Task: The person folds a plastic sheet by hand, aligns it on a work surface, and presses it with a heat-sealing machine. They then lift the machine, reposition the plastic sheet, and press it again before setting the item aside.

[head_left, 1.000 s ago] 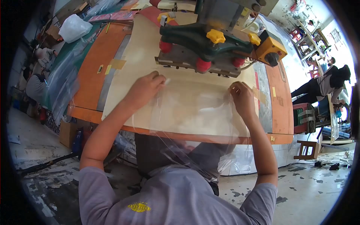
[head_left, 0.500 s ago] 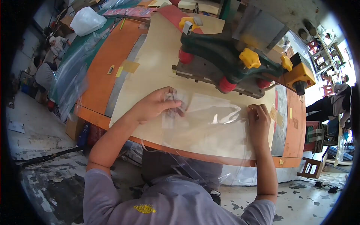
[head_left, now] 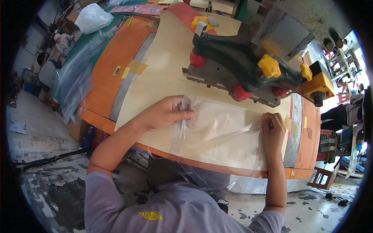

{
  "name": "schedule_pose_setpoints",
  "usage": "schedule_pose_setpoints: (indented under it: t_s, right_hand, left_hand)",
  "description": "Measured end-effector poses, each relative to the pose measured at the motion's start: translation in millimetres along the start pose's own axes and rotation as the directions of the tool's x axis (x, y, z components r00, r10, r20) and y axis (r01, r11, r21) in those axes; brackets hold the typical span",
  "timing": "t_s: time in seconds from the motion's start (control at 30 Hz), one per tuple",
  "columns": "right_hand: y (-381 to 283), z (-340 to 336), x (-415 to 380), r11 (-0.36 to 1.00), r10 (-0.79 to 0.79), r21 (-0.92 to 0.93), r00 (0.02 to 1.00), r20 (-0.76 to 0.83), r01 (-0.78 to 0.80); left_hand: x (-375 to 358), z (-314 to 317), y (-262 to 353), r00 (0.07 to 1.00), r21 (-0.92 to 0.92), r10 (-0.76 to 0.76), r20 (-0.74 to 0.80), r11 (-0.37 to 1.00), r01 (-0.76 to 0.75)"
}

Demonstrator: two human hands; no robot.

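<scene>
A clear plastic sheet [head_left: 221,136] spreads between my two hands over the cream-coloured board, its lower part hanging past the table's front edge. My left hand [head_left: 175,112] pinches the sheet's left side, thumb on top and some fingers showing through the film. At the opposite side, my right hand [head_left: 273,126] has its fingers bent and pressed together on the sheet's upper right corner. Just beyond the sheet stands a machine head with a dark green arm [head_left: 233,58] and a grey metal bar [head_left: 229,86] low over the board.
The cream board [head_left: 167,58] lies on an orange table [head_left: 105,77]. Yellow knobs [head_left: 269,66] and red bumpers [head_left: 241,92] stick out from the machine. Clear plastic sheets [head_left: 74,85] and a white bag [head_left: 93,19] lie at the left. Other people are in the background on both sides.
The left side of the sheet has been gathered into a narrower fold at my left hand. Both hands keep their grip, and the view has shifted slightly.
</scene>
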State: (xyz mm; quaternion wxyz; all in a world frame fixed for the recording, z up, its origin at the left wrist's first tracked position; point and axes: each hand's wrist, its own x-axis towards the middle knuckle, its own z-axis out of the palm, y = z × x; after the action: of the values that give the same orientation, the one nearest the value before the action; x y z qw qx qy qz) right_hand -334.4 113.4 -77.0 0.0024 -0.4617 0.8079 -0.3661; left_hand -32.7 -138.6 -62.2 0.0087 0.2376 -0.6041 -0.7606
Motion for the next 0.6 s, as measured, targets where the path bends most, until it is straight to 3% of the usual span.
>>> schedule_pose_setpoints:
  t_s: [0.1,0.2,0.3,0.4,0.5,0.6]
  right_hand:
    - [2.0,-1.0,-0.4,1.0,-0.009,0.004,1.0,0.003,0.009]
    - [3.9,-3.1,1.0,0.999,-0.024,0.022,1.0,0.017,0.024]
    - [4.8,-3.2,6.7,0.998,-0.035,0.047,0.999,0.023,0.034]
    - [6.3,-0.4,10.9,0.992,-0.118,0.044,0.992,0.037,0.117]
    - [-0.7,-0.2,6.0,0.979,-0.184,-0.083,0.982,0.04,0.187]
    - [-1.3,-1.9,4.7,0.926,-0.319,-0.19,0.945,0.066,0.326]
  left_hand:
    - [2.4,5.1,-6.4,0.971,0.137,0.181,-0.159,0.978,-0.16]
    - [-5.9,9.7,15.0,0.958,0.373,0.088,-0.275,0.928,0.022]
    - [-1.0,13.4,15.0,0.87,0.483,0.285,-0.403,0.873,-0.062]
    - [9.6,2.2,13.4,0.855,0.757,0.341,-0.39,0.648,0.087]
    - [14.7,-10.3,-14.1,0.792,0.959,0.6,-0.112,0.273,-0.071]
    - [-1.7,5.7,-12.9,0.711,1.0,0.703,-0.009,-0.015,0.027]
